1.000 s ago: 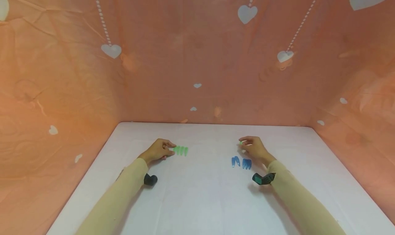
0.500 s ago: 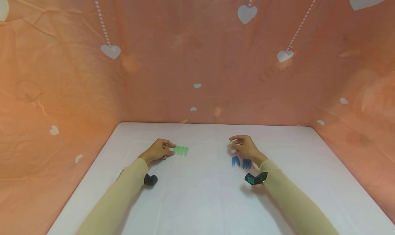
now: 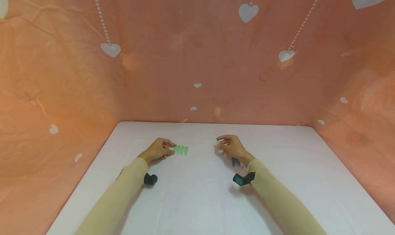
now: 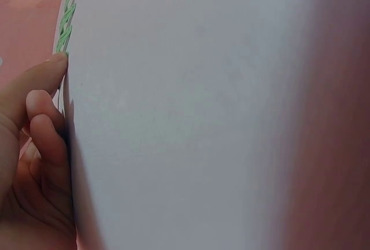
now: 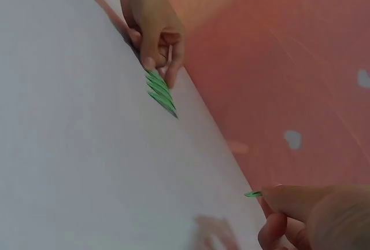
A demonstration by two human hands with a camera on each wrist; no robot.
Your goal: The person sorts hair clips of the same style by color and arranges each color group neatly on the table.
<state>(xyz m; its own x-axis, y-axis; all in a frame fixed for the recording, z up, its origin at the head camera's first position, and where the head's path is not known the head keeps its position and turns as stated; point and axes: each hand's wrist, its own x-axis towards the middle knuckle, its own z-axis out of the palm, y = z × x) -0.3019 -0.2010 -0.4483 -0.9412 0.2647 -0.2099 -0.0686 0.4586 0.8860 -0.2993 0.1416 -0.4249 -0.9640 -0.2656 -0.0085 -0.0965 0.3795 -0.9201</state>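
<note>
While left fingers point(image 3: 168, 142) pinch one green piece point(image 3: 175, 148), right fingers point(image 5: 293, 199) hold another point(image 5: 252, 194).

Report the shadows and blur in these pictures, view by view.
Head: soft shadows lie on the white table beside both sleeves; left wrist: the right side smears into blur, while the left hand looks clearer; right wrist: a soft shadow falls on the table near the bottom edge.

Head view: looks forward and down over the flat white table point(image 3: 197, 194). Wrist views: close, tilted; both share the row of green, tapered pieces point(image 5: 161, 91).
</note>
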